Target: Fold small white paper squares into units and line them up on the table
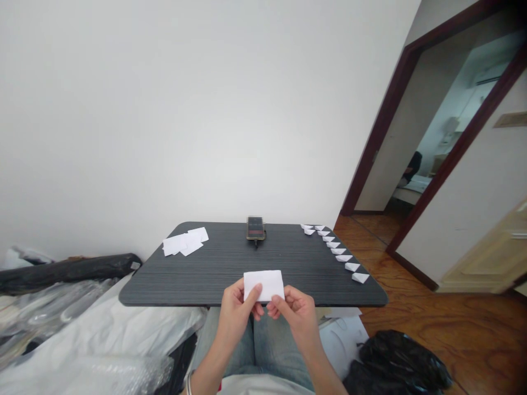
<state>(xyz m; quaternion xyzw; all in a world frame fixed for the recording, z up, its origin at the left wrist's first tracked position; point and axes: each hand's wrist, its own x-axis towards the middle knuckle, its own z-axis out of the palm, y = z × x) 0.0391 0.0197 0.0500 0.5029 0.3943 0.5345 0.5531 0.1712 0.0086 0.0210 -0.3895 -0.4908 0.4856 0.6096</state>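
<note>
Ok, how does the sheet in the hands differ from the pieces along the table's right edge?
The paper rectangle is one four-cornered piece; the folded paper triangles are several and pointed. It looks larger than each triangle. The left hand and right hand hold it up; the triangles lie on the dark table. Both are white.

Phone (255, 228) at far edge of table (230, 269), black plastic bag (395, 365) past my right knee, plastic wrap (94, 340) off my left.

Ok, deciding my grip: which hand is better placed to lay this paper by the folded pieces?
Probably the right hand: it grips the white paper on the same side as the row of folded pieces, while the left hand sits farther away.
</note>
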